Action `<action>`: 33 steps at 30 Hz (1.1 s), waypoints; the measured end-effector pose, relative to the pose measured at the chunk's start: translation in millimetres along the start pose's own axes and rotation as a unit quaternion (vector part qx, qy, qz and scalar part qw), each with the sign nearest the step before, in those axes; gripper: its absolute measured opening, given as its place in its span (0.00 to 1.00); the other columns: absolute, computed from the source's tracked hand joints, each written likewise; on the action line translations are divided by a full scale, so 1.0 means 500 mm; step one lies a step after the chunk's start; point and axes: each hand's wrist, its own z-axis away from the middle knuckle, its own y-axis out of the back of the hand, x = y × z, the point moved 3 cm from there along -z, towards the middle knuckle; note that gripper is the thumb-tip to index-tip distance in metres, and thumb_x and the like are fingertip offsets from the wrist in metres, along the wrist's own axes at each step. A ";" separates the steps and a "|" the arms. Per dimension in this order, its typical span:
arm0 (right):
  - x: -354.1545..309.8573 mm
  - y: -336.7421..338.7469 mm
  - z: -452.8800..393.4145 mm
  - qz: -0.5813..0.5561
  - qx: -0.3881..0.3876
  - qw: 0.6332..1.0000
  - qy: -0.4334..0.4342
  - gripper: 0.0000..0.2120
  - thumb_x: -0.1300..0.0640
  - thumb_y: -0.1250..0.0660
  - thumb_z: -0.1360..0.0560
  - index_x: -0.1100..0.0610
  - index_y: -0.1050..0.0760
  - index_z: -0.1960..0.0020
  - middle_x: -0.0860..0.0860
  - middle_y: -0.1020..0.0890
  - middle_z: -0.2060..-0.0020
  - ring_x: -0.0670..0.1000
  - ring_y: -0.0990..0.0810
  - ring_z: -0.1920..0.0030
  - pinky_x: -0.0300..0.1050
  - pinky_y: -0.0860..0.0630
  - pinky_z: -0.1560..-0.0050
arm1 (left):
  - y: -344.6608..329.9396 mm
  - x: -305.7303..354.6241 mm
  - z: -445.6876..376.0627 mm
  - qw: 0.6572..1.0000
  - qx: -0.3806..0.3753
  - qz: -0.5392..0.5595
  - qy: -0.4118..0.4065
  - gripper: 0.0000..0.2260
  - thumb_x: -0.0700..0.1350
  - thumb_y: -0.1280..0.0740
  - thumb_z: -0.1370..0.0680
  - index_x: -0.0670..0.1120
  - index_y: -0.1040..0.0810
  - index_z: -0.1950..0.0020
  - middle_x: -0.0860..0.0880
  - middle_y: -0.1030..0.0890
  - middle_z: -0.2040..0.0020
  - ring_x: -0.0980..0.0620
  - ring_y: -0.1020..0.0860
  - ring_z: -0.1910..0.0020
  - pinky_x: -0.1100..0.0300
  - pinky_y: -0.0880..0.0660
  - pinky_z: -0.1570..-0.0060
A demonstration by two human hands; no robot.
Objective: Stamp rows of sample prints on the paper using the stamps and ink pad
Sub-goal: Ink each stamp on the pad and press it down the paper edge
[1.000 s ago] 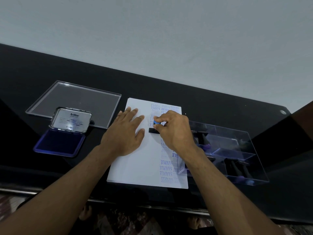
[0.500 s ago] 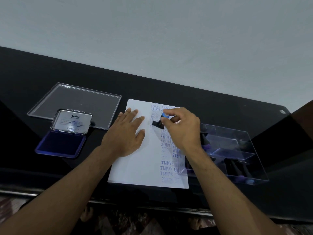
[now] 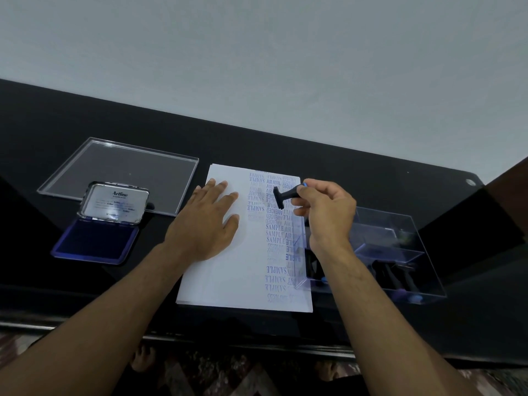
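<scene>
A white sheet of paper (image 3: pixel 228 278) lies on the black table, with columns of blue prints down its right side. My left hand (image 3: pixel 208 224) rests flat on the sheet's upper left, fingers straight. My right hand (image 3: pixel 325 212) pinches the handle of a black stamp (image 3: pixel 281 197) with a blue tip, held tilted on its side above the upper right of the paper. The open blue ink pad (image 3: pixel 94 241) sits at the left, its silver lid (image 3: pixel 114 202) standing up behind it.
A clear plastic lid (image 3: pixel 120 170) lies flat behind the ink pad. A clear compartment box (image 3: pixel 400 252) with several more stamps stands at the right, its edge overlapping the paper. The table's front edge runs just below the sheet.
My right hand lifted the stamp off the paper, moved it up and to the right, and tipped it sideways. My left hand stayed on the sheet.
</scene>
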 end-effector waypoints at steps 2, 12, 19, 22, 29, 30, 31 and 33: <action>0.000 0.001 0.000 0.004 -0.001 1.000 0.000 0.05 0.67 0.29 0.27 0.59 0.18 0.53 0.55 0.15 0.62 0.54 0.15 0.63 0.42 0.22 0.67 | 0.000 0.000 0.000 1.000 -0.001 0.001 -0.001 0.31 0.61 0.52 0.21 0.49 0.35 0.22 0.47 0.41 0.19 0.47 0.48 0.19 0.47 0.50 0.21; -0.001 0.000 0.005 0.016 -0.012 1.000 0.014 0.08 0.66 0.29 0.27 0.57 0.18 0.50 0.53 0.15 0.61 0.53 0.15 0.62 0.42 0.22 0.65 | 0.002 0.001 0.000 1.000 -0.008 0.000 0.001 0.29 0.60 0.50 0.20 0.50 0.36 0.21 0.47 0.41 0.19 0.47 0.49 0.19 0.47 0.50 0.21; -0.006 -0.001 0.011 0.038 -0.026 0.999 0.028 0.08 0.65 0.29 0.27 0.56 0.17 0.50 0.51 0.14 0.61 0.52 0.15 0.62 0.43 0.21 0.64 | 0.007 0.002 -0.002 1.000 -0.015 0.000 0.001 0.29 0.59 0.49 0.21 0.49 0.36 0.21 0.46 0.41 0.19 0.46 0.49 0.19 0.49 0.52 0.21; -0.012 -0.009 0.019 0.054 -0.038 0.997 0.038 0.08 0.65 0.29 0.27 0.56 0.17 0.50 0.51 0.14 0.61 0.51 0.15 0.62 0.42 0.21 0.64 | 0.025 0.002 -0.002 1.000 -0.005 0.017 0.011 0.30 0.59 0.49 0.21 0.50 0.38 0.20 0.47 0.42 0.19 0.47 0.50 0.19 0.52 0.55 0.23; -0.025 -0.094 0.082 0.094 -0.116 0.985 0.088 0.10 0.66 0.28 0.27 0.57 0.17 0.48 0.53 0.16 0.58 0.52 0.15 0.62 0.45 0.17 0.62 | 0.101 -0.034 0.074 0.999 0.016 0.018 0.042 0.28 0.59 0.46 0.18 0.51 0.40 0.20 0.49 0.45 0.18 0.49 0.52 0.19 0.48 0.49 0.22; -0.024 -0.112 0.097 0.105 -0.129 0.981 0.096 0.10 0.66 0.28 0.28 0.57 0.17 0.49 0.52 0.16 0.58 0.52 0.15 0.61 0.46 0.17 0.62 | 0.115 -0.047 0.093 0.998 0.021 0.015 0.051 0.28 0.60 0.47 0.19 0.51 0.40 0.20 0.49 0.45 0.18 0.49 0.52 0.19 0.48 0.49 0.22; -0.022 -0.130 0.112 0.115 -0.142 0.978 0.103 0.10 0.66 0.28 0.28 0.56 0.17 0.49 0.51 0.16 0.58 0.52 0.16 0.61 0.48 0.17 0.61 | 0.129 -0.061 0.113 0.998 0.027 0.013 0.060 0.29 0.61 0.48 0.20 0.51 0.40 0.20 0.49 0.44 0.18 0.50 0.52 0.19 0.48 0.48 0.22; -0.018 -0.166 0.140 0.137 -0.165 0.969 0.120 0.10 0.64 0.27 0.29 0.53 0.17 0.50 0.48 0.16 0.58 0.50 0.16 0.61 0.51 0.17 0.59 | 0.153 -0.089 0.154 0.996 0.037 0.013 0.080 0.30 0.62 0.48 0.21 0.52 0.40 0.20 0.49 0.43 0.19 0.50 0.51 0.19 0.47 0.44 0.22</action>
